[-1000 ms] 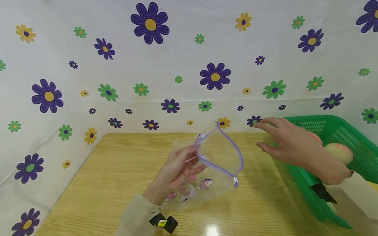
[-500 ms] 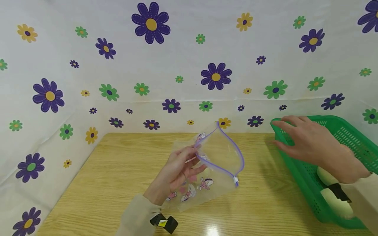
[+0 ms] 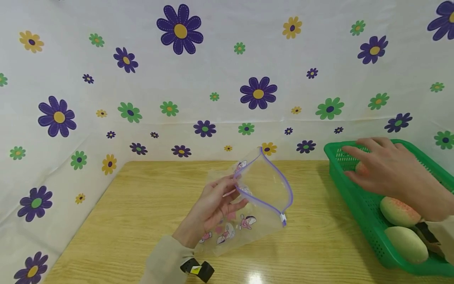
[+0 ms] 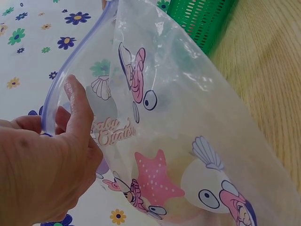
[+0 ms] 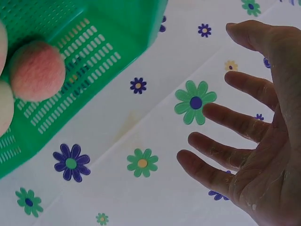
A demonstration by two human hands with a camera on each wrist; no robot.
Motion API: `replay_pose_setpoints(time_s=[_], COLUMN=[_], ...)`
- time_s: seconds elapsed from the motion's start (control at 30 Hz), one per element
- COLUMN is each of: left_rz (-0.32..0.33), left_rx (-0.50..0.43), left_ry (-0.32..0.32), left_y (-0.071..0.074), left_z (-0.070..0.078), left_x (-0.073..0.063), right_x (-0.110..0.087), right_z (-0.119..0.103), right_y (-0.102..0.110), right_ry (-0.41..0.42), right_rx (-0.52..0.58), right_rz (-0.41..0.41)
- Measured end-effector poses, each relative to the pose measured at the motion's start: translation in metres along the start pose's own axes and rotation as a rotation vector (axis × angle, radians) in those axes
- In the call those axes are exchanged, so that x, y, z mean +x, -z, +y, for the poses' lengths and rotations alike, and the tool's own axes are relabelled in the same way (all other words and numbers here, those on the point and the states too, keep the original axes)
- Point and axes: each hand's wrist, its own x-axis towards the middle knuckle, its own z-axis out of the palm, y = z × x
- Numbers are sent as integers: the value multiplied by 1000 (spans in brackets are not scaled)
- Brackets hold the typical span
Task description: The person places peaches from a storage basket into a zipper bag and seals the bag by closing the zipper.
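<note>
A clear zip bag [image 3: 264, 232] with a purple slider seal and cartoon oyster prints slants over the table, its mouth spread wide. My left hand [image 3: 213, 205] pinches the bag's rim between thumb and fingers. Through the plastic, a pale round shape [image 4: 197, 183] shows near the bottom of the bag. Over the green basket [image 3: 356, 213] at the right, my right hand [image 3: 395, 173] hovers palm down with fingers spread, holding nothing. Below it lie a pink-blushed peach [image 3: 399, 211] and a paler peach [image 3: 406, 244]; a pinker peach [image 5: 38, 70] is partly hidden behind the fingers in the head view.
The wooden table [image 3: 142, 205] extends left of the bag and between bag and basket. A white cloth [image 3: 220, 51] printed with flowers stands behind and at the left. The basket has raised perforated walls.
My right hand has moved rightward from the basket's left edge to over its inside, uncovering peaches nearer the front. The left hand and the bag have stayed in place.
</note>
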Motion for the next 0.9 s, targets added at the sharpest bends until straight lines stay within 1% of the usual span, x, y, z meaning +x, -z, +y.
replay_pose_setpoints(time_s=[0.13,0.2,0.37,0.43,0.47,0.6,0.7,0.83,0.9], left_rz=[2,4,10,9,7,-3,-5,-6,-3], left_rx=[-3,-4,3,10,13,19,15,7,2], left_ry=[1,-1,-1,-1,-1,-5,-6,-5,-6], left_y=[0,1,1,1,1,2,2,2,1], left_z=[0,0,0,0,0,1,1,1,1], left_x=[0,0,0,0,0,-1,-1,-1,-1], right_x=[-7,-10,-18,-21,-22,-27,-32,-37,-40], right_z=[9,13,22,25,26,29,31,32,33], right_y=[-1,-1,-4,-6,-7,-10,-12,-16,-19], right_ry=[-10,-2,57,83,88,106,94,72,77], right_rx=[-46,-72,-126,-158,-172,-200,-196,-190,-189], right_rz=[-49,-53,-24,-37,-62,-117,-163,-261,-303])
